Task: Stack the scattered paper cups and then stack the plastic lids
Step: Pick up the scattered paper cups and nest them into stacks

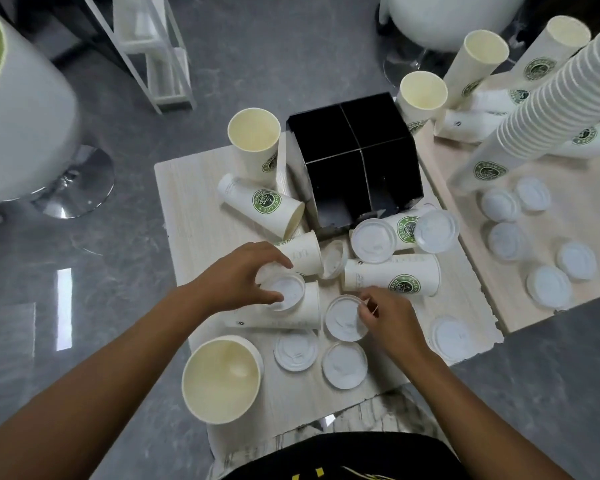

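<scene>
A: From the head view, which step does the person seem to be on?

B: Lids, by the look of it, though cups are far from gathered. At centre frame the left hand (pixel 238 277) curls its fingers round a plastic lid (pixel 286 292) that sits against a cup lying on its side (pixel 291 311). The right hand (pixel 388 315) pinches the rim of a second lid (pixel 345 318) lying flat on the small wooden table (pixel 187 202).

A: And the rest of the things?

B: Scattered. Two more lids (pixel 296 349) lie just below the hands, others at the right edge of the table and on the second table (pixel 492 271) to the right. Cups lie tipped around a black divided box (pixel 355 161); one large open cup (pixel 222 379) stands at lower left, and a tall stack of cups (pixel 548 109) leans in at upper right.

A: What does the next move call for?

B: Probably bringing the two held lids together, same face up, so one nests in the other; the thin rims need a light pinch.

A: Anything unclear?

B: Whether the left-hand lid is seated on a cup mouth or merely resting there cannot be told. The right fingertips hide that lid's edge, and the tall stack's top is cut off by the frame.
</scene>
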